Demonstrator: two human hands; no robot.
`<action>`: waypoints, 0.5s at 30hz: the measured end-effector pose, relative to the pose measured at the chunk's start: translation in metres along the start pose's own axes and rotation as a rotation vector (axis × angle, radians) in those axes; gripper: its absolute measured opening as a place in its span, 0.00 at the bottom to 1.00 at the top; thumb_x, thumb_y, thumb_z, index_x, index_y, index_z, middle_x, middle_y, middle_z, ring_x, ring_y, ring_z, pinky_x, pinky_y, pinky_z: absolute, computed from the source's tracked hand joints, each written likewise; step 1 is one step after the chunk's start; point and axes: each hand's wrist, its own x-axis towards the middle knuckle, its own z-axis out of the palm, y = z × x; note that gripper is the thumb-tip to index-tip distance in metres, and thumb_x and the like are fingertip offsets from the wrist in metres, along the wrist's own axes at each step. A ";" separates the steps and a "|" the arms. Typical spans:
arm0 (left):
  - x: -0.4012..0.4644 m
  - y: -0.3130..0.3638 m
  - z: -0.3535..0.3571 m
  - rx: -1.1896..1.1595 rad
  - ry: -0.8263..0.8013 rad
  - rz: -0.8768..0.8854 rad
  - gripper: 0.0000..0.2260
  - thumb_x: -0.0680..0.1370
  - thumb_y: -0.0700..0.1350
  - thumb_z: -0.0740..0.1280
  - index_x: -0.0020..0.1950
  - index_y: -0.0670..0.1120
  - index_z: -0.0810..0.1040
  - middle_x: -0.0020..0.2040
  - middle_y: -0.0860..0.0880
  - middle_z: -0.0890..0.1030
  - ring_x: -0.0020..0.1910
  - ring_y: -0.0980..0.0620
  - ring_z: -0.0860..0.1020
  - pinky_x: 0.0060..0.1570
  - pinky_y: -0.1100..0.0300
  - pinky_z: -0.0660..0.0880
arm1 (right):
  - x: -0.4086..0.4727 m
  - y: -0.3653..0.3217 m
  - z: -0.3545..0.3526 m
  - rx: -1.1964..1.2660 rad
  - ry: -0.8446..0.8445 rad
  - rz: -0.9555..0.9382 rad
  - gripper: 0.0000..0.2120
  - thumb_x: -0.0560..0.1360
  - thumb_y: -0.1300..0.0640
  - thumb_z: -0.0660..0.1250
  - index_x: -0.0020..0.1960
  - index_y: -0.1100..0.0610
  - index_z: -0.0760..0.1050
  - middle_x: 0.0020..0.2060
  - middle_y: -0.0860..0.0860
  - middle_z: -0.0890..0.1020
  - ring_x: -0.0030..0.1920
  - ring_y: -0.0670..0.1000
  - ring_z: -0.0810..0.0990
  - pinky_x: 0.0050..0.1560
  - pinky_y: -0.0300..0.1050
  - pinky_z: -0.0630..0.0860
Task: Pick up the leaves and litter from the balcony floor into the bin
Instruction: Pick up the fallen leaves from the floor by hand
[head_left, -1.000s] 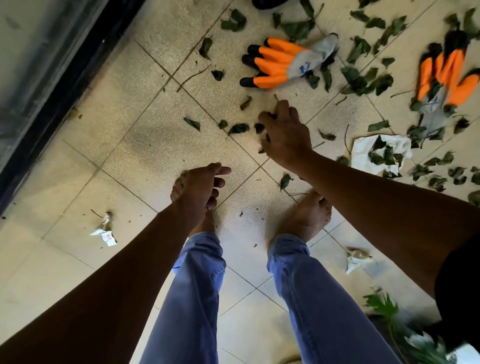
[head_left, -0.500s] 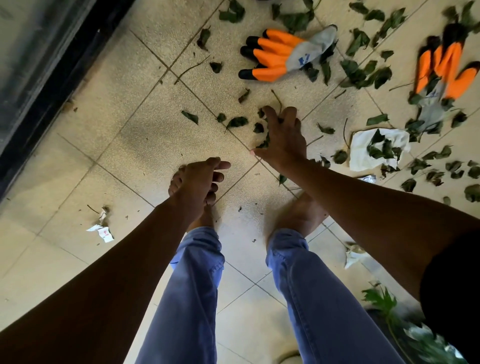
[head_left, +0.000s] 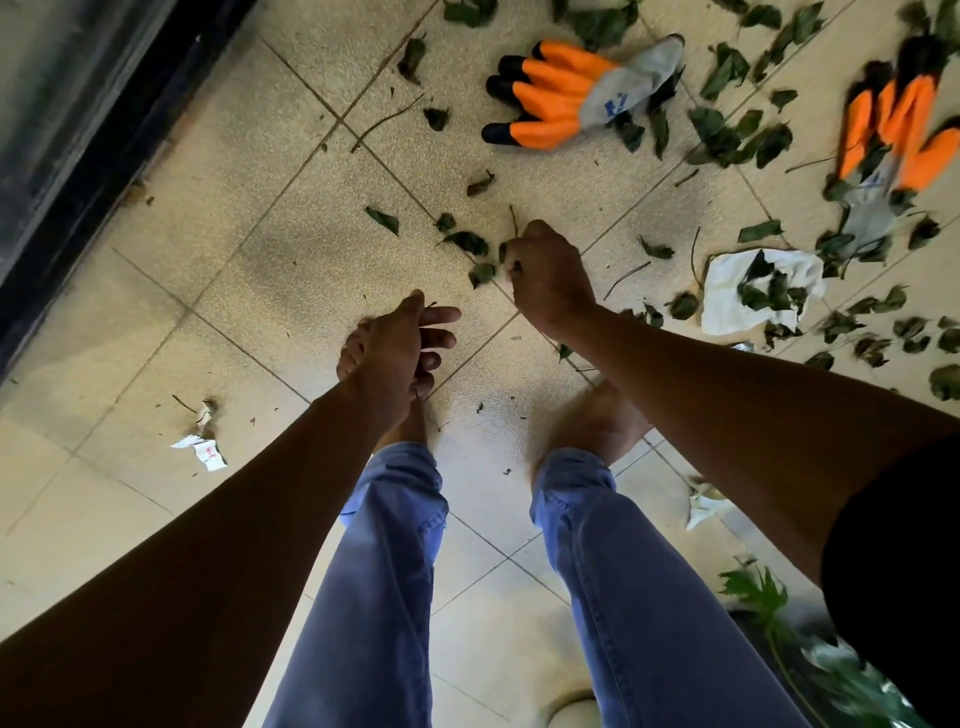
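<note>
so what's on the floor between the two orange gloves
In the head view, scattered green leaves lie on the tiles between the near glove and the far glove.

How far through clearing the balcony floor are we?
Early. Done: nothing visibly binned; no bin in view. In hand: right hand curls around leaves it has gathered; left hand hangs open. Left: scattered leaves, white paper, torn scrap.

An orange glove (head_left: 576, 96) lies on the tiled floor (head_left: 260, 291), a second glove (head_left: 893, 140) well apart to its right. A dark door frame (head_left: 98, 150) runs along the left. Blue jeans (head_left: 384, 582) cover both legs.
</note>
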 end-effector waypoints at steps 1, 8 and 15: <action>0.002 -0.001 0.001 -0.011 -0.007 0.001 0.20 0.86 0.55 0.54 0.59 0.47 0.81 0.36 0.52 0.77 0.23 0.58 0.65 0.20 0.69 0.57 | -0.002 -0.001 -0.002 0.097 0.020 0.058 0.06 0.71 0.69 0.70 0.41 0.60 0.82 0.43 0.56 0.81 0.40 0.54 0.80 0.38 0.45 0.76; 0.001 -0.002 -0.001 -0.324 -0.039 -0.059 0.12 0.83 0.49 0.62 0.59 0.49 0.83 0.45 0.52 0.83 0.35 0.55 0.76 0.29 0.64 0.68 | -0.046 -0.064 -0.060 1.182 -0.188 0.441 0.07 0.73 0.69 0.74 0.50 0.70 0.81 0.43 0.59 0.85 0.43 0.55 0.87 0.45 0.55 0.85; -0.001 -0.004 0.001 -0.669 -0.224 -0.107 0.11 0.83 0.46 0.59 0.55 0.46 0.81 0.48 0.45 0.85 0.50 0.47 0.84 0.46 0.56 0.80 | -0.090 -0.118 -0.052 0.721 0.040 0.308 0.13 0.73 0.52 0.75 0.56 0.56 0.83 0.48 0.51 0.86 0.50 0.50 0.85 0.53 0.54 0.82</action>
